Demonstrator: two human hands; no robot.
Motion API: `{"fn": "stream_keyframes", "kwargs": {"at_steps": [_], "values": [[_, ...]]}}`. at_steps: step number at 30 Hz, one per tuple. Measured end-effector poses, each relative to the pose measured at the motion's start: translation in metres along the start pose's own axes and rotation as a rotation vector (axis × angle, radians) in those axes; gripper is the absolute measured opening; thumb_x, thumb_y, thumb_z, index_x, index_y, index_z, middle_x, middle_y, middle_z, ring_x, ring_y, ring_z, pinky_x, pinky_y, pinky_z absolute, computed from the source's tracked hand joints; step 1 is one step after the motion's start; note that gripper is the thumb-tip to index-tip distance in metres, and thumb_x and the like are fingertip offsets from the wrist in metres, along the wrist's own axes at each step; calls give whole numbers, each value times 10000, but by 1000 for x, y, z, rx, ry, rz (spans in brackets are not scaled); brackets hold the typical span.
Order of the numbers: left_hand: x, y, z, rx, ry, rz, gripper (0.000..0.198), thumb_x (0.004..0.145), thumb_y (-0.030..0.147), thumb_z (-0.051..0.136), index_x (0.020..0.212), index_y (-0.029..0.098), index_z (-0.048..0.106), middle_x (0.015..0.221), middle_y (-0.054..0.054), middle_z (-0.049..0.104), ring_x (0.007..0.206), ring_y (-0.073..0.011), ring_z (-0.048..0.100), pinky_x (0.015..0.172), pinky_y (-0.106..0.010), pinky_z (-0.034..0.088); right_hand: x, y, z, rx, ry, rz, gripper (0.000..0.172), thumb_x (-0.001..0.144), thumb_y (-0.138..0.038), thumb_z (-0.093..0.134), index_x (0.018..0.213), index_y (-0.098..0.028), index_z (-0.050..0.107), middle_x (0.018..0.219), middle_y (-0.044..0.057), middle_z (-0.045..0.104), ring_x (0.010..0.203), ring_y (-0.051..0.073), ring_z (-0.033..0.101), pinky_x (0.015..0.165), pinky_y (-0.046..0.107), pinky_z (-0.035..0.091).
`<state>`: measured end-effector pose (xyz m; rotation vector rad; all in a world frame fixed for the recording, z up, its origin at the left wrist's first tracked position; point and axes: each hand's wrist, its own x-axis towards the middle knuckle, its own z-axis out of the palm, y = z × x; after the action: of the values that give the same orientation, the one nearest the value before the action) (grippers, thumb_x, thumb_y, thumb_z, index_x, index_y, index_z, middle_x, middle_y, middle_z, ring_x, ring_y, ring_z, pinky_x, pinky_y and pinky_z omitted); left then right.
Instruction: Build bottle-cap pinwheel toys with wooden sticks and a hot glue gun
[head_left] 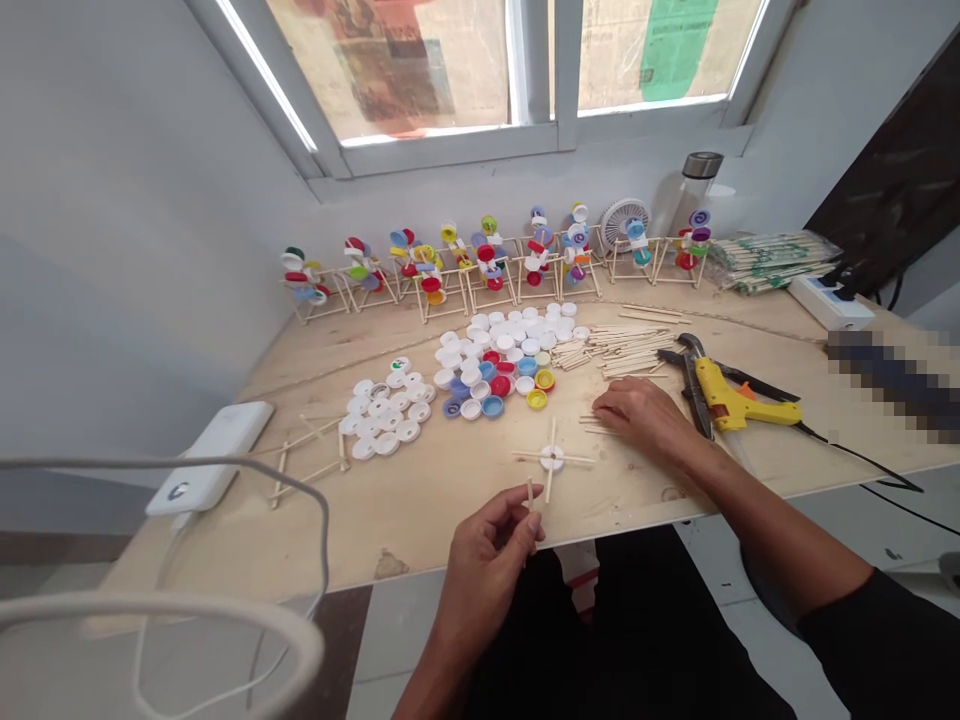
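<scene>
Left hand pinched shut on short wooden stick, held above front of plywood desk. Right hand open, lying on desk, hot glue gun just beside, fingertips over loose sticks. Ahead of left hand, stick cross lies on white bottle cap. We judge sticks light, stiff, thin, prone to snapping under side load: we'd grip near ends, gently. Cross looks fragile: we'd lift by cap.

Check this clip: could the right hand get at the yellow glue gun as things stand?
Probably yes: the right hand rests on the board close to the yellow glue gun. Only the black-handled pliers lie between them, and they look low enough to reach over.
</scene>
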<state>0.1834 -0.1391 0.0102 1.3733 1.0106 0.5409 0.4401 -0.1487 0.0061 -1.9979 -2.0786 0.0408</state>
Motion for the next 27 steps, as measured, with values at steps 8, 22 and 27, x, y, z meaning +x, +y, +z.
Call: {"fn": "stream_keyframes", "kwargs": {"at_steps": [8,22,27], "values": [[6,-11,-6,128,71,87,281,769,351,602,974,190,708,951,-70,698,858,-202,607,740,-285,478,-16,0,5,107,89,11,175,920,-180,508,866,-173,674,862,63,649,845,218,555,779,325,386],[17,-14,-4,162,109,175,320,784,403,592,992,194,716,739,-31,648,725,-166,579,686,-253,464,-20,6,0,112,126,57,169,895,-169,513,822,-180,665,828,59,656,830,228,564,751,334,404],[19,-19,-4,126,135,114,364,746,424,623,1001,180,714,689,-28,662,707,-181,594,716,-287,486,-32,17,-10,100,262,57,216,914,-226,463,829,-187,657,827,64,662,812,235,580,767,357,420]]}}
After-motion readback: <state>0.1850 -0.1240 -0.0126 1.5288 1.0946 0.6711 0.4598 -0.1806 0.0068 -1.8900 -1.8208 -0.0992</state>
